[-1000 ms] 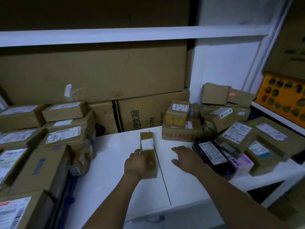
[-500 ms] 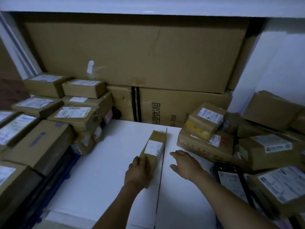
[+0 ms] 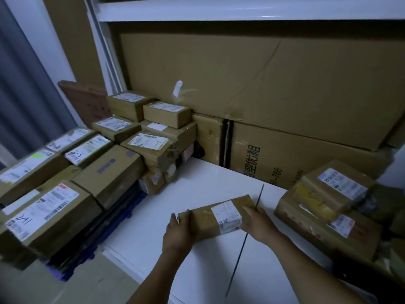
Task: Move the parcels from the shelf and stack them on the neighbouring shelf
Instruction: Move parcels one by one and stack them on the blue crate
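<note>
A long brown parcel [image 3: 207,218] with a white label lies across the white shelf [image 3: 197,185], just left of the seam between two shelf boards. My left hand [image 3: 178,232] grips its near left end. My right hand [image 3: 258,222] holds its right end, fingers over the top by the label. A stack of labelled parcels [image 3: 153,123] fills the left side. More parcels [image 3: 328,205] are piled at the right.
Large flat cartons [image 3: 274,95] stand against the back wall. Bigger labelled boxes [image 3: 43,211] sit at the near left on a dark blue base [image 3: 114,233]. An upper shelf board [image 3: 241,9] runs overhead. A dark parcel [image 3: 361,273] lies at the near right.
The parcel has turned from pointing away from me to lying crosswise. My right hand, which was flat on the shelf, now holds its right end. The view swung left.
</note>
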